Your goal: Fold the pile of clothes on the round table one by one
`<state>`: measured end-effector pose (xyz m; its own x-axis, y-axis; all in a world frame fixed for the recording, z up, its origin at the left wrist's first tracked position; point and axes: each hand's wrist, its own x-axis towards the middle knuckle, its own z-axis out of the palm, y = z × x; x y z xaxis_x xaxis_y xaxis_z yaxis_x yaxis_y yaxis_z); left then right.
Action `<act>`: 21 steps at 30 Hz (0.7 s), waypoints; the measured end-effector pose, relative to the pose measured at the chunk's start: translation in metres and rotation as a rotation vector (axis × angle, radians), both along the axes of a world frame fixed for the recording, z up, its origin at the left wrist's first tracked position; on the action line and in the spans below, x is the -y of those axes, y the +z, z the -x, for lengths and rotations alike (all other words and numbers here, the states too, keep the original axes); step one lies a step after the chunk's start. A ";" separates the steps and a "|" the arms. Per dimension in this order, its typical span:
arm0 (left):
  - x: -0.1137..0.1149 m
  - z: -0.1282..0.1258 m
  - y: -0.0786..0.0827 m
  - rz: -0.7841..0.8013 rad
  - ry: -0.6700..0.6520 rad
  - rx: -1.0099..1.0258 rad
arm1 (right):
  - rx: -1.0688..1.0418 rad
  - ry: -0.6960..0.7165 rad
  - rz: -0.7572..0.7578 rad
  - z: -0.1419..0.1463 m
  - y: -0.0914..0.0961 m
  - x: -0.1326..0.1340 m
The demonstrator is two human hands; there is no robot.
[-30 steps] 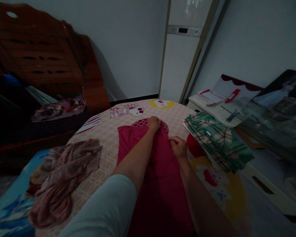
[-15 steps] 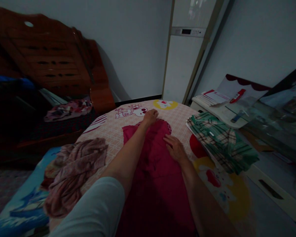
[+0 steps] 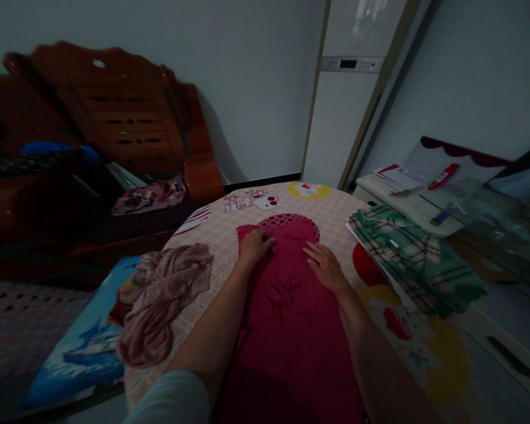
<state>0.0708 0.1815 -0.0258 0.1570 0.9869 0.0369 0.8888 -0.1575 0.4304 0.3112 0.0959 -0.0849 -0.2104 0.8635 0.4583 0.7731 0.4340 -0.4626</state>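
Observation:
A magenta garment (image 3: 291, 330) lies spread lengthwise in front of me, small wrinkles running across its middle. My left hand (image 3: 254, 246) rests on its upper left part, with fingers curled and thumb pinching the fabric. On the upper right edge, my right hand (image 3: 325, 266) lies flat, its fingers stretched out over the cloth. Beneath the garment is a pink patterned tablecloth (image 3: 221, 224) printed with cartoon figures.
At the left, a crumpled dusty-pink cloth (image 3: 168, 300) lies by a blue printed cushion (image 3: 88, 335). A folded green plaid garment (image 3: 415, 253) sits at the right, near a white cabinet (image 3: 446, 218). Behind stand a wooden bench (image 3: 128, 112) and a tall white appliance (image 3: 342, 118).
My left hand has come back toward me from the garment's far edge and now pinches its upper left part. My right hand stays on the right edge. The view has shifted slightly left.

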 end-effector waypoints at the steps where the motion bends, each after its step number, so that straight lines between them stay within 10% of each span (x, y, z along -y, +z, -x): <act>1: 0.000 -0.001 0.000 0.007 -0.003 0.001 | -0.002 -0.002 0.003 0.000 0.000 0.000; 8: 0.000 -0.001 0.004 -0.019 -0.019 0.086 | -0.136 -0.064 -0.035 0.002 0.011 0.002; 15: -0.005 0.007 0.002 0.043 -0.075 0.147 | -0.092 -0.291 -0.078 -0.021 0.061 0.015; 21: -0.005 0.011 0.003 0.055 -0.103 0.206 | 0.062 -0.208 0.017 -0.020 0.085 0.009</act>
<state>0.0599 0.1863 -0.0232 0.2518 0.9675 0.0251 0.7619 -0.2141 0.6113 0.3313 0.0867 0.0005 -0.0543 0.8986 0.4354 0.8725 0.2547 -0.4169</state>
